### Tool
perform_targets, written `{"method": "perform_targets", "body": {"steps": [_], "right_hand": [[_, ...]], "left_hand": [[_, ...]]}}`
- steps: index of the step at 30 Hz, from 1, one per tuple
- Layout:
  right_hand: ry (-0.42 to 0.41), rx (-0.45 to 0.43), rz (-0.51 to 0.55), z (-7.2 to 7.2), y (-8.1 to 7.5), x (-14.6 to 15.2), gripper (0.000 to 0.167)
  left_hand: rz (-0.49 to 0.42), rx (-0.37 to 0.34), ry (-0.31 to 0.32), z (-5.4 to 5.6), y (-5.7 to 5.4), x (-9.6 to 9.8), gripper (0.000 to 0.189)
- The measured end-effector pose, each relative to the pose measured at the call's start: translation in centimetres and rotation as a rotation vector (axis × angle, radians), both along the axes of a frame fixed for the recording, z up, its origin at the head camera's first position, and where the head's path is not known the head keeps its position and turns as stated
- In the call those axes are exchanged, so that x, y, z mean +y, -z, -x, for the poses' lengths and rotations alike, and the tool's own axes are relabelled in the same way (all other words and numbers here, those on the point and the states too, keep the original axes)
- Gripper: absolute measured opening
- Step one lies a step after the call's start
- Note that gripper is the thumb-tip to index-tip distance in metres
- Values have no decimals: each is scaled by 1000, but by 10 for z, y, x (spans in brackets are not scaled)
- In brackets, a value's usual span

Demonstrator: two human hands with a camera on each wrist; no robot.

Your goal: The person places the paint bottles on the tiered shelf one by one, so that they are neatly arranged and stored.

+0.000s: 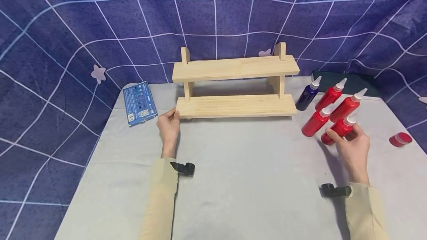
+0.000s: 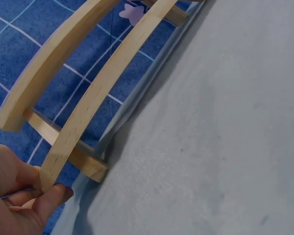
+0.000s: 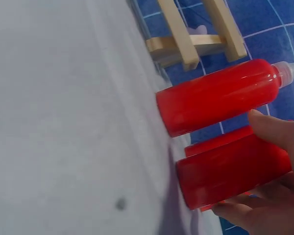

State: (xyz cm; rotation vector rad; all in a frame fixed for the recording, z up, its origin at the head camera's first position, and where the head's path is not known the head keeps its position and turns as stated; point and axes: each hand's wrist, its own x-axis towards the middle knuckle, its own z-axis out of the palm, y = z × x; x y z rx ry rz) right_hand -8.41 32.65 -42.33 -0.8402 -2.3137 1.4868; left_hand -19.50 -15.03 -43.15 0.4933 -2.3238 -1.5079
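Holding: the front red bottle (image 1: 340, 127) is in my right hand (image 1: 357, 151), clamped between thumb and fingers.
Front bottle: it stands about straight up, white tip on top, so its long way goes up and down. I can't tell if its bottom touches the pale cloth (image 1: 250, 177).
Right thumb: it is on the left side of the bottle, up high, with my other fingers round the right side.
Nearer hand: my right one, by far; my left is well away, past the bottles.
Next-door red bottle (image 1: 315, 123): it stands just to the left of mine, on my thumb's side.
Back red bottles (image 1: 345, 108): two stand behind these.
Dark blue bottle (image 1: 307, 97): it is farther back, near the rack's right end.
Wooden rack (image 1: 233, 70): it sits left of my bottle and farther back. Its boards run side to side, across the way my bottle stands.
Left hand (image 1: 169, 127): thumb and fingers pinch the left end of the low board (image 1: 233, 106).
Blue box (image 1: 139, 103): it lies to the left of that hand.
Little red pot (image 1: 400, 139): it sits to the right of my right hand, well apart.
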Motion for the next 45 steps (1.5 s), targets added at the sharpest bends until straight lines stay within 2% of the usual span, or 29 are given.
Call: {"method": "perform_targets", "body": {"steps": [5,11,16,21,30,36,45], "right_hand": [[26,1,-1,-1,6,0,46],[66,-44,-1,-1,5,0,56],[105,-51,58,0,0,2,58],[114,-63,106,0,-12,5,62],[172,90,78,2,-44,5,56],[161,199,33,4,-66,1,50],[173,298,77,9,-96,-9,50]], "left_hand": [[11,4,-3,0,1,1,26],[4,0,0,0,0,1,27],[1,-5,1,-1,0,0,27],[16,10,3,0,0,1,26],[14,0,-5,0,1,1,26],[8,1,3,-1,1,1,27],[4,8,7,-1,1,1,27]]}}
